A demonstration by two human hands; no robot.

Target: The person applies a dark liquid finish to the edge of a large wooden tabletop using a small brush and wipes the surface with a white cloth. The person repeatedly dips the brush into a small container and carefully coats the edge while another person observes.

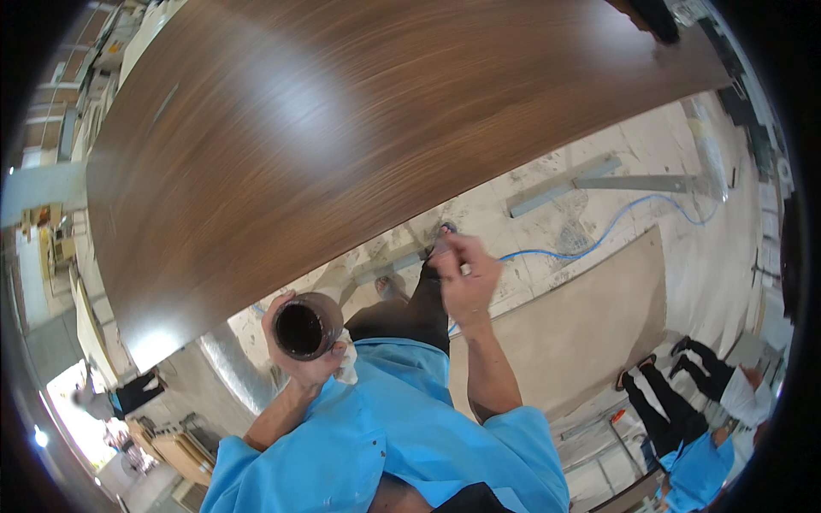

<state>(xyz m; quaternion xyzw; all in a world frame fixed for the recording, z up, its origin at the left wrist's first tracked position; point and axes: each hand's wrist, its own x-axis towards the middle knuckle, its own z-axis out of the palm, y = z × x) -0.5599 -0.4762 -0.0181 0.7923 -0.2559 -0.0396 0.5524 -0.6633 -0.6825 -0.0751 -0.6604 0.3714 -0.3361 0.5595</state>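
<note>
My left hand (pixel 289 349) is wrapped around an open, cylindrical container (pixel 327 317) with something very dark inside. A crumpled white cloth or tissue (pixel 348 366) shows beside those fingers. Closed in a pinch, my right hand (pixel 470 274) hovers just off the near edge of a large brown wood-grain panel (pixel 282 162). Something small and slim sticks out of this pinch, too blurred to name. The panel spreads in front of me, glossy where light reflects, and neither hand touches its top.
Grey metal bars (pixel 564 186) and a blue hose (pixel 590 255) lie on the dirty floor. A flat light-brown board (pixel 573 333) is to my right. Shiny wrapped material (pixel 235 368) lies left. Two people (pixel 684 427) are at the lower right, another person (pixel 120 400) far left.
</note>
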